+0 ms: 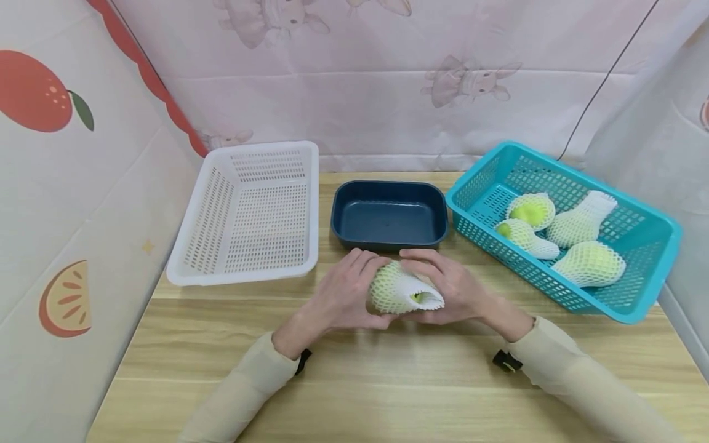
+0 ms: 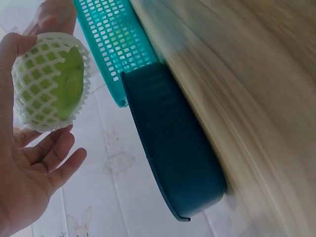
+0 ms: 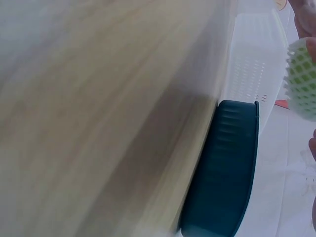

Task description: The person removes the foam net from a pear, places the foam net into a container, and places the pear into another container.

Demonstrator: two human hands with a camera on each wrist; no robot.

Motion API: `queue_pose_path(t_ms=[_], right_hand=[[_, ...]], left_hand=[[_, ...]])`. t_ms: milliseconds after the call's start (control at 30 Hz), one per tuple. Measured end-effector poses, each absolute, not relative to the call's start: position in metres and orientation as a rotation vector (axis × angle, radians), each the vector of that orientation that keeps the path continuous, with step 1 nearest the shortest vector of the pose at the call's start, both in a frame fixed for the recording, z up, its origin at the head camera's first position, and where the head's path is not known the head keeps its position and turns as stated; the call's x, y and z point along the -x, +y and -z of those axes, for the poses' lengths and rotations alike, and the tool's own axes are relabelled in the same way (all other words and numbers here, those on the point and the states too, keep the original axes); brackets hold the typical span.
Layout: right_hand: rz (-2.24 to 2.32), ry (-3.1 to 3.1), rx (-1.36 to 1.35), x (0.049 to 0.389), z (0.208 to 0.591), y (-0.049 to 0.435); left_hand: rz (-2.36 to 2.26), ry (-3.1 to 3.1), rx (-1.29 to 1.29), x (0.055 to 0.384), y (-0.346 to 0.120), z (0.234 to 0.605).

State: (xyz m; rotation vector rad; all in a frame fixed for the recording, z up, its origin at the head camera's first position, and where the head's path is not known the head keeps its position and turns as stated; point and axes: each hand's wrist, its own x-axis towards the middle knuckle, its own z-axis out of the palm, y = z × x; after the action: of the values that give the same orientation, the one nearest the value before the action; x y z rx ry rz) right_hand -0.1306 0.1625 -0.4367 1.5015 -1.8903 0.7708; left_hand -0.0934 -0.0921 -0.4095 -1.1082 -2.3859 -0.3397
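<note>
1. While gripping fruit (image 1: 388, 288) between left hand (image 1: 346, 289) and right hand (image 1: 455, 289), holding just nearside of box (image 1: 390, 223).
2. Slanted on long axis, with net (image 1: 407, 289) mouth toward right hand.
3. Equally close to both.

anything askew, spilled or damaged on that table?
Only the teal basket, at the right: it sits at a slant, its long sides running diagonally, while the navy tray beside it lies roughly square to the backdrop. No spill or obvious damage shows.
</note>
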Motion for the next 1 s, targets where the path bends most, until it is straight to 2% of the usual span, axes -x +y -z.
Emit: queue_pose_path(t_ms=[467, 1000], right_hand=[[-0.845, -2.339, -1.385, 0.108, 0.406, 0.18], [-0.879, -2.843, -1.058, 0.097, 0.372, 0.157]], left_hand=[[0.072, -2.351, 1.003, 0.098, -0.098, 0.409], [-0.1, -2.278, 0.974, 0.094, -0.095, 0.403]])
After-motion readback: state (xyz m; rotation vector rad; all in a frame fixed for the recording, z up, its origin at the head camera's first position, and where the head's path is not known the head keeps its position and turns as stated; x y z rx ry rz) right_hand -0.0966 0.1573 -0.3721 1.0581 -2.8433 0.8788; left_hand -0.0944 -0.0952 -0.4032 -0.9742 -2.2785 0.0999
